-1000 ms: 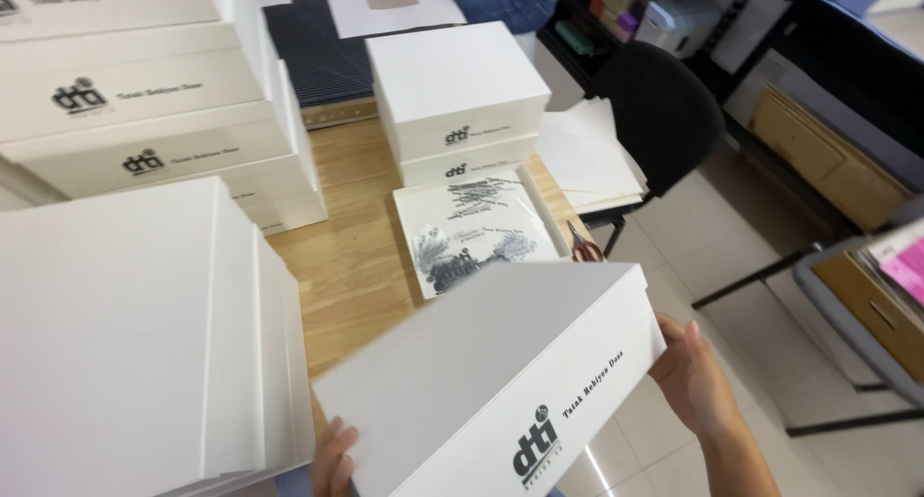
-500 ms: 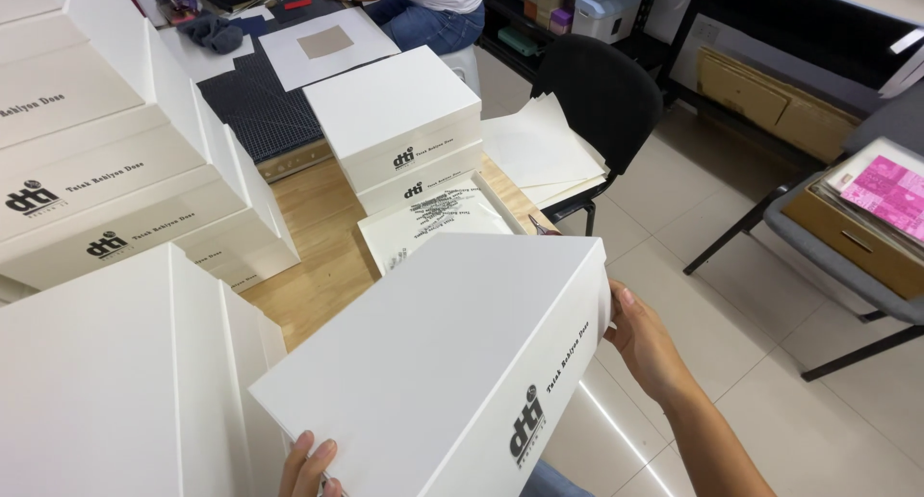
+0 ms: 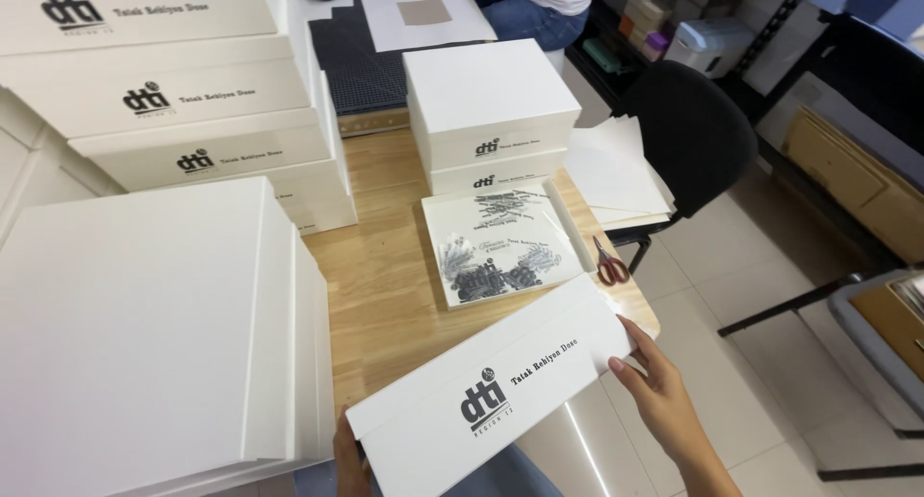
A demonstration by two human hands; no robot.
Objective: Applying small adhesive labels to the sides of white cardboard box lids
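**White box held edge-on between two hands at the near bench edge**

Wooden bench (image 3: pixel 385 295) surface is seen from above, crowded with white boxes, with a tiled floor and a black chair (image 3: pixel 688 136) to the right. At the near edge a long white box (image 3: pixel 491 391) with dark printing on its side is held between both hands. Its long axis runs from lower left to upper right, the printed side turned towards the camera. The right hand (image 3: pixel 664 401) is pressed flat against the right end of the box, fingers together and pointing up along the end face. The left hand (image 3: pixel 348 454) is closed on the lower left corner; only some fingers are seen, the rest being hidden behind the box. Both hands are in contact with the box, so neither is nearer.

Just beyond the box, a flat printed sheet in a clear sleeve (image 3: pixel 505 247) lies on the bench, and red-handled scissors (image 3: pixel 608 264) lie beside it near the right edge. Behind these, two white boxes are stacked (image 3: pixel 491 112). To the left, a tall pile of larger white boxes (image 3: pixel 144 333) stands close against the left end of the held box, and more printed boxes (image 3: pixel 183 102) are stacked behind it. Loose white sheets (image 3: pixel 616 170) rest on the chair seat. Part of another person, seated, is seen at the top (image 3: pixel 539 1), well apart from the hands.
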